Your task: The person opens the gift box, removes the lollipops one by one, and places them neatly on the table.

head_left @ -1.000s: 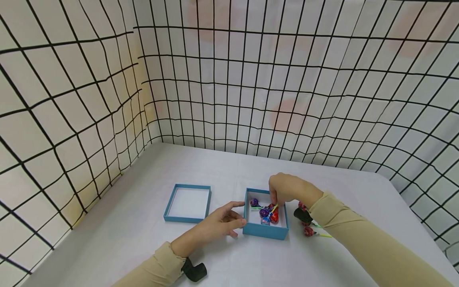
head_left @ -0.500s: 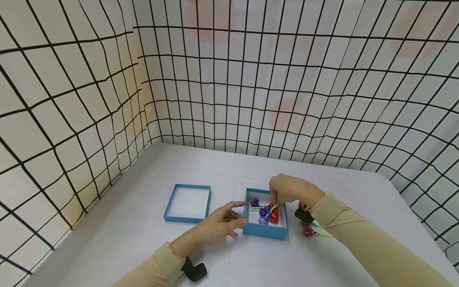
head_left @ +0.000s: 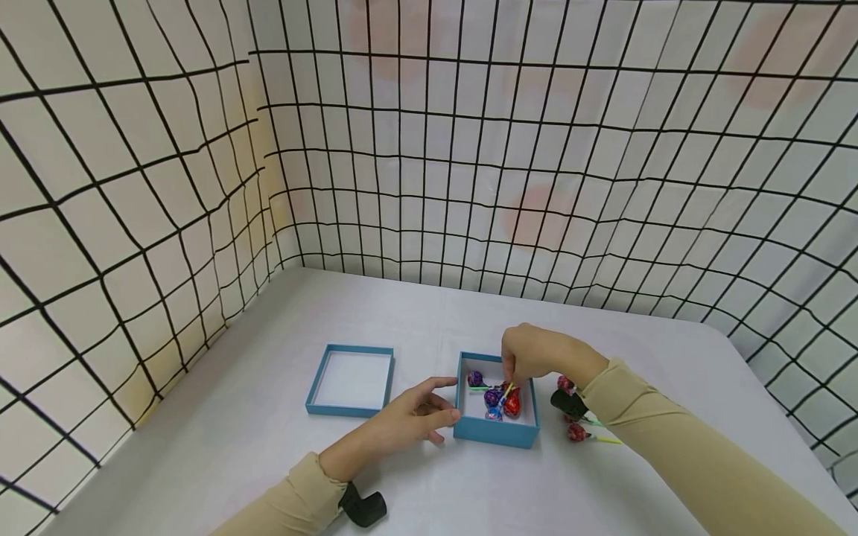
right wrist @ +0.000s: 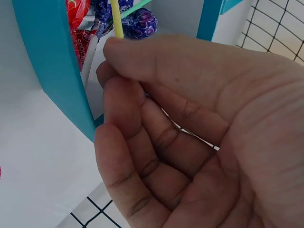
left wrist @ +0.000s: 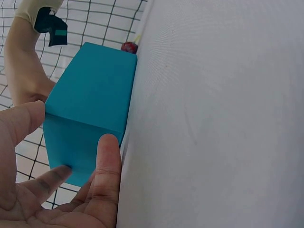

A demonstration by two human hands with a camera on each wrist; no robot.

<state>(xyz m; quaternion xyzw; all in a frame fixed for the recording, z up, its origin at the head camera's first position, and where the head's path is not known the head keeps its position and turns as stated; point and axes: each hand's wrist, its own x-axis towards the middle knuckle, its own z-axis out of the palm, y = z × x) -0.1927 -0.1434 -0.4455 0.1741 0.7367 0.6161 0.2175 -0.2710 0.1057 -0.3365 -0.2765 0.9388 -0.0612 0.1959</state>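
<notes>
In the head view, my right hand [head_left: 541, 351] reaches over the far right corner of an open blue box [head_left: 494, 432]. Its thumb and finger pinch the yellow stick [right wrist: 117, 20] of a lollipop; a blue-wrapped head [head_left: 494, 413] shows at the stick's lower end. Purple lollipops [head_left: 475, 378] and a red one [head_left: 512, 404] lie inside the box. My left hand [head_left: 401, 422] is at the box's left side, fingers spread. From the left wrist view, its fingertips touch the blue outer wall [left wrist: 78, 142], with the thumb at the upper edge.
A blue-rimmed box lid [head_left: 345, 410] lies left of the box, its white inside facing up. Several red-wrapped lollipops [head_left: 576, 432] lie right of the box, partly behind my right wrist. Black grid-lined white walls [head_left: 429, 149] stand behind the white table [head_left: 429, 313].
The blue lollipop head has shifted slightly inside the box, first left, then back right. My right hand has moved very little; my left hand stays against the box.
</notes>
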